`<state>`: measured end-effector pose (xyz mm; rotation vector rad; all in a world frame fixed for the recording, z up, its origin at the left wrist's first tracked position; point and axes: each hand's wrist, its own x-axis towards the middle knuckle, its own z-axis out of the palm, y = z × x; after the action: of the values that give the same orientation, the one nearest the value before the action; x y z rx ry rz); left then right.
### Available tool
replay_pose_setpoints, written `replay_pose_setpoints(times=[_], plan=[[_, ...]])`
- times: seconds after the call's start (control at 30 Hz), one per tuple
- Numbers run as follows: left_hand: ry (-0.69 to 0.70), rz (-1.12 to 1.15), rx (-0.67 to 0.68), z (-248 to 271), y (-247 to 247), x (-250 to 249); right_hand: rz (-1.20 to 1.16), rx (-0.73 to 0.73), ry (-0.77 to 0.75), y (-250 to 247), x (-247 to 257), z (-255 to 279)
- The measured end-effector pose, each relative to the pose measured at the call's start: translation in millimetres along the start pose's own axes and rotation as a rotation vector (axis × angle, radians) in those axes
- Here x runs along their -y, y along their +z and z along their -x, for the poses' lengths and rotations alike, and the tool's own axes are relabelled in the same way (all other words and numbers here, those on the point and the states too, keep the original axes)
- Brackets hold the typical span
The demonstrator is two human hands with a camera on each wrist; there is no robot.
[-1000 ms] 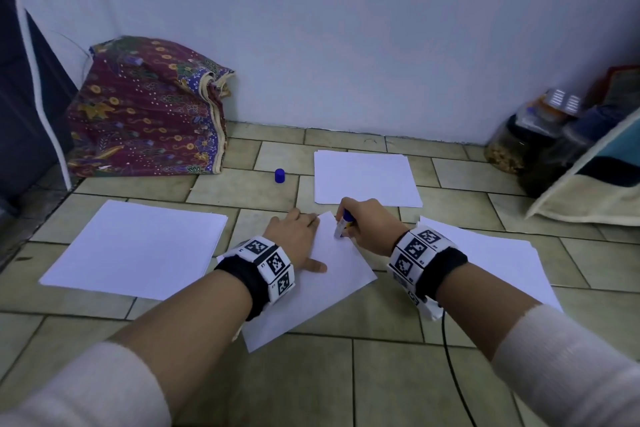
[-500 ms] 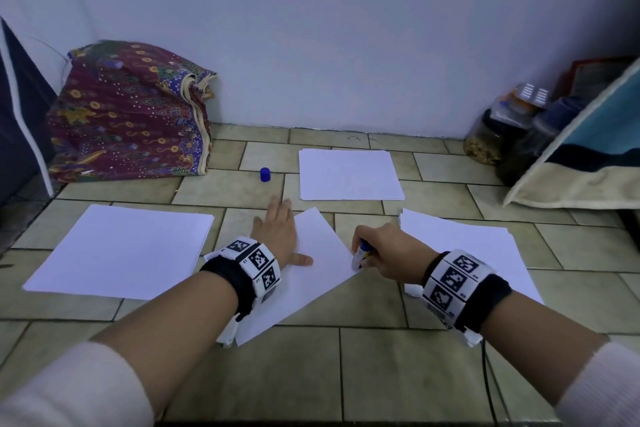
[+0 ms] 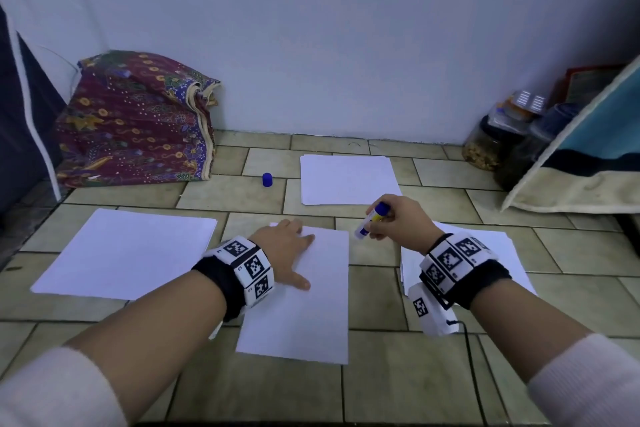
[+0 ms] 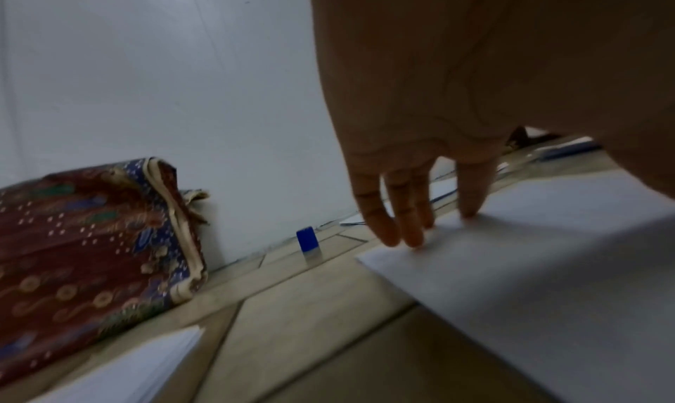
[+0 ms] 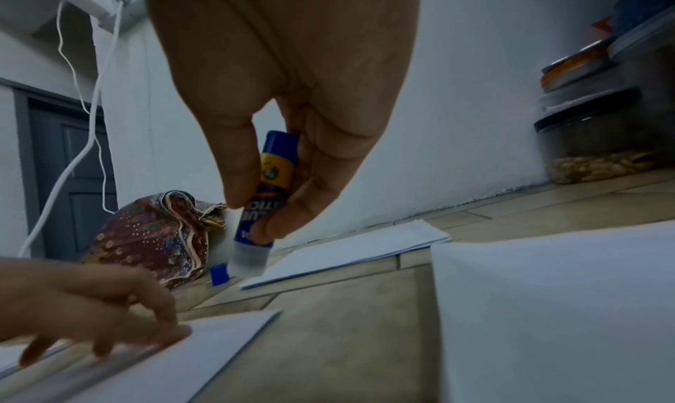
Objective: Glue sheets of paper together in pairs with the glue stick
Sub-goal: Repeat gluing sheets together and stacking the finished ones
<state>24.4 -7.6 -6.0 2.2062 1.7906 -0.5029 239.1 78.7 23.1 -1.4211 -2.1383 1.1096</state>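
Observation:
A white sheet [image 3: 304,302] lies on the tiled floor in front of me. My left hand [image 3: 287,253] rests flat on its upper left part, fingers straight [image 4: 405,224]. My right hand [image 3: 398,222] is lifted above the floor to the right of the sheet and grips an uncapped blue and yellow glue stick [image 3: 372,220], [image 5: 263,207], its tip pointing down and left, clear of the paper. The blue cap [image 3: 267,179] stands on the floor further back. Paper stacks lie to the left [image 3: 128,253], at the back [image 3: 346,178] and to the right [image 3: 509,253].
A patterned folded cloth [image 3: 135,121] sits against the wall at the back left. Jars [image 3: 491,139] and a blue and beige cushion [image 3: 588,163] crowd the back right corner. A black cable [image 3: 471,367] runs from my right wrist toward me.
My right hand lifted the glue stick off the sheet and moved up and right. The sheet under my left hand turned from slanted to nearly straight.

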Motion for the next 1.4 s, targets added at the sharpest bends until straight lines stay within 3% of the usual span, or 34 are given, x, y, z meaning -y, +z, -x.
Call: replay_pose_setpoints(times=[0.13, 0.23, 0.43, 0.8, 1.03, 1.4], plan=[[-0.079, 0.123, -0.184, 2, 8, -4, -0.013, -0.005, 0.015, 17, 4, -12], [-0.045, 0.183, -0.133, 2, 12, -6, -0.031, -0.048, 0.028, 30, 8, -21], [-0.207, 0.102, -0.169, -5, 12, -2, -0.032, -0.128, 0.02, 50, 16, -41], [-0.254, 0.383, -0.165, -12, 25, 2, 0.125, 0.004, -0.141, 80, 43, -65], [-0.309, 0.449, -0.166, -13, 25, 1, 0.416, 0.177, -0.187, 85, 64, -71], [-0.286, 0.325, -0.136, -9, 18, -1, 0.476, 0.239, -0.288, 44, 13, -24]])
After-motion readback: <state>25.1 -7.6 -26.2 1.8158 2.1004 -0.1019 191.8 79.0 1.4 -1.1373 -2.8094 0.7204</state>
